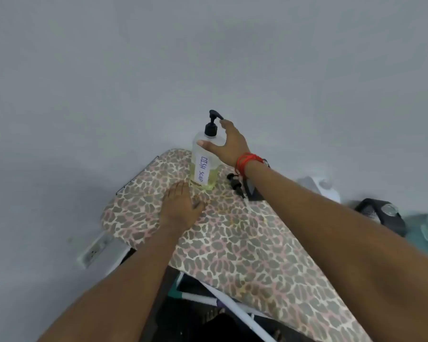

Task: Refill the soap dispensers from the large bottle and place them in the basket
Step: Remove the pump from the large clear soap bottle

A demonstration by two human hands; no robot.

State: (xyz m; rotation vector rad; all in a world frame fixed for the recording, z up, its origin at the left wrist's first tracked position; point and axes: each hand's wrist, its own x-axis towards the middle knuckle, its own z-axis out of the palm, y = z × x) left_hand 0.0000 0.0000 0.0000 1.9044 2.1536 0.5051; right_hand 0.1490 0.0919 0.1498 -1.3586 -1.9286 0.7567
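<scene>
Stage of task: early, judging by the view. The one dispenser shown holds only a low layer of yellow soap and wears its pump. Uncapping, pouring, recapping and putting away all seem left to do. No basket or large bottle can be made out.
Ironing board [232,243]: spotted cover; it carries everything and lies under both grips.
Blurred objects [381,213]: well to the right of the right grip, off the board; too unclear to name.
Dispenser [204,169]: clear bottle labelled DISH SOAP, upright at the far end of the board, just left of the right palm and just beyond the left fingertips.
Right grip [231,146]: spread wide in a C about the dispenser's shoulder. The thumb [204,143] lies across the front of the bottle, and the fingers reach up beside the pump head [211,124]. It is not clamped. Whether the fingers touch cannot be told.
Left grip [181,208]: palm down and relaxed on the cover, near the dispenser's base, holding nothing.
Loose pump [235,185]: black, lying on the board below the right wrist. It likely belongs to another dispenser that is out of view.
Red thread [247,160]: wound round the right wrist.
</scene>
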